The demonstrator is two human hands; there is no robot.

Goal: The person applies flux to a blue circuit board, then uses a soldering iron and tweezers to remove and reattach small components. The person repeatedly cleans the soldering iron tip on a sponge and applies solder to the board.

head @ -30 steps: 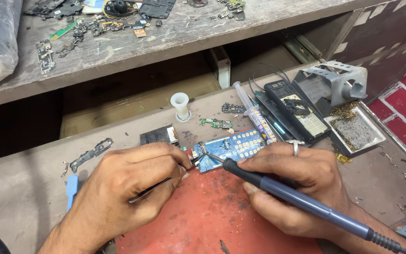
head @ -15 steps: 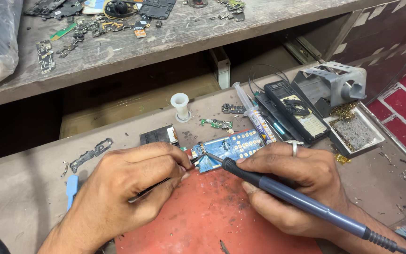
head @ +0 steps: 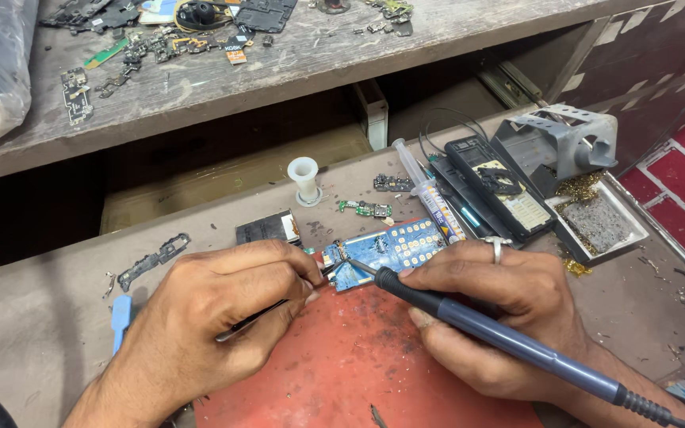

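Right grip: right hand [head: 493,305] clenched around a soldering iron [head: 501,337], held like a pen; a ring sits on one finger.
Left grip: left hand [head: 216,317] pinched on thin dark tweezers [head: 259,315], thumb and forefinger pressed together near their front end.
Soldering iron: blue-grey handle with a black collar, running from the lower right edge up toward the middle; its metal tip rests on the left part of the circuit board [head: 382,252].
Tweezers: lie slanted under the left palm, the points reaching the left edge of the circuit board; whether they pinch a part there cannot be told.
Circuit board: small, blue, with a patch of pale pads on its right half; it lies at the far edge of the red mat [head: 342,372], between the two hands.
Red mat: worn, speckled, spread on the tabletop [head: 33,325] under both hands.
Syringe [head: 430,194]: clear, lying slanted just beyond the circuit board, its tip near the board's right end.
White spool [head: 304,178]: upright on the tabletop, well behind the left hand.
Black module [head: 267,228]: flat, just past the left knuckles.
Phone frame [head: 501,186]: dark, opened up, lying to the right of the syringe.
Iron stand [head: 568,143]: grey metal, at the far right, with a tray [head: 604,226] of brassy wool scraps beside it.
Blue pry tool [head: 120,317]: lies on the tabletop left of the left wrist.
Shelf [head: 295,59]: above, strewn with small board pieces.
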